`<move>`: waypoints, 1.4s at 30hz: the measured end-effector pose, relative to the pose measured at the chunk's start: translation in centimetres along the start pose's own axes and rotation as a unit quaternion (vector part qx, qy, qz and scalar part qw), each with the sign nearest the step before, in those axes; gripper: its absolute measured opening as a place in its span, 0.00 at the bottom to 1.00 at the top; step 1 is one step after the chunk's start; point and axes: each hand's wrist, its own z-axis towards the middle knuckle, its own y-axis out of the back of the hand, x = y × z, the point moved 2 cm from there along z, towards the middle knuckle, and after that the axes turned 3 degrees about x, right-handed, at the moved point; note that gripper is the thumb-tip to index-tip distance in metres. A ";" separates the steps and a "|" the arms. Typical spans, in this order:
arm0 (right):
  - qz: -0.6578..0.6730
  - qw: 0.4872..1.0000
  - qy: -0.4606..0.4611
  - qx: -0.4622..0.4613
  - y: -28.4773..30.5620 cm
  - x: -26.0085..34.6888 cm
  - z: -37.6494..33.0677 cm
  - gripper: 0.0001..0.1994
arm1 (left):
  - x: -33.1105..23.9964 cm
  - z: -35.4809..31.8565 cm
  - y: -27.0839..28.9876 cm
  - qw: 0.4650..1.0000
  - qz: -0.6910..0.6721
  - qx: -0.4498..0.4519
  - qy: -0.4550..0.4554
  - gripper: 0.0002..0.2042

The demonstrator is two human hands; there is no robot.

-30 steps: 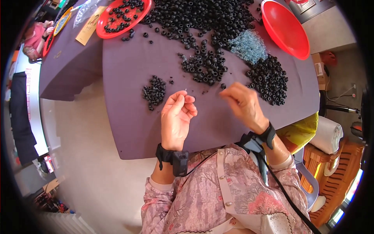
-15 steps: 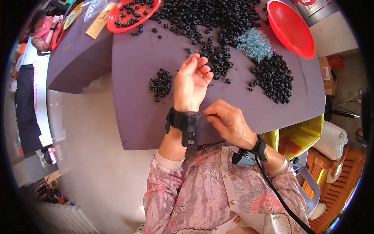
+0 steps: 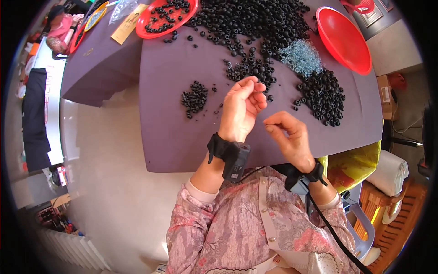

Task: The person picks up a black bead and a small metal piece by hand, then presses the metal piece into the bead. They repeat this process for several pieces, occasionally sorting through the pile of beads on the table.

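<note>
Palm turned up, my left hand (image 3: 242,109) is raised over the purple-covered table, its thumb and curled fingertips drawn together. What it holds, if anything, is too small to make out. To its right, my right hand (image 3: 292,139) pinches thumb against forefinger, and nothing nameable shows between them. Just beyond my left fingertips lies a cluster of black, hollow, bead-like parts (image 3: 262,68). A smaller pile of tiny black pieces (image 3: 195,100) sits left of my left hand. Farther right are a heap of black ring-shaped parts (image 3: 321,98) and a tangle of pale blue small pieces (image 3: 302,57).
The large black pile (image 3: 251,20) spreads across the far side of the table (image 3: 182,141). A red tray (image 3: 146,29) with black parts stands far left, a red bowl (image 3: 342,39) far right. A yellow bag (image 3: 356,166) hangs by the right edge. Another person (image 3: 59,29) is at the far left.
Both hands have shifted right in the picture, and the right hand has risen away from the left wrist. The view has moved slightly, so the table sits a little farther right.
</note>
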 end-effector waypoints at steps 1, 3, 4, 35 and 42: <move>0.002 1.000 0.002 0.005 0.6 0.6 0.2 0.05 | 0.1 -0.2 0.2 1.000 0.000 -0.004 -0.005 0.06; -0.094 0.992 0.077 -0.014 2.1 2.9 0.6 0.05 | 0.7 -0.5 0.6 0.997 0.060 0.002 0.050 0.06; -0.118 0.988 0.095 -0.006 2.4 3.4 1.0 0.05 | 1.0 -0.6 0.6 0.996 0.058 0.028 0.063 0.06; -0.109 0.880 0.185 0.424 -1.7 4.3 1.6 0.13 | 9.9 -3.7 -0.7 0.897 0.289 0.139 0.304 0.27; -0.091 0.877 0.191 0.432 -1.1 4.0 1.4 0.14 | 13.9 -4.3 1.2 0.953 0.073 0.277 0.097 0.25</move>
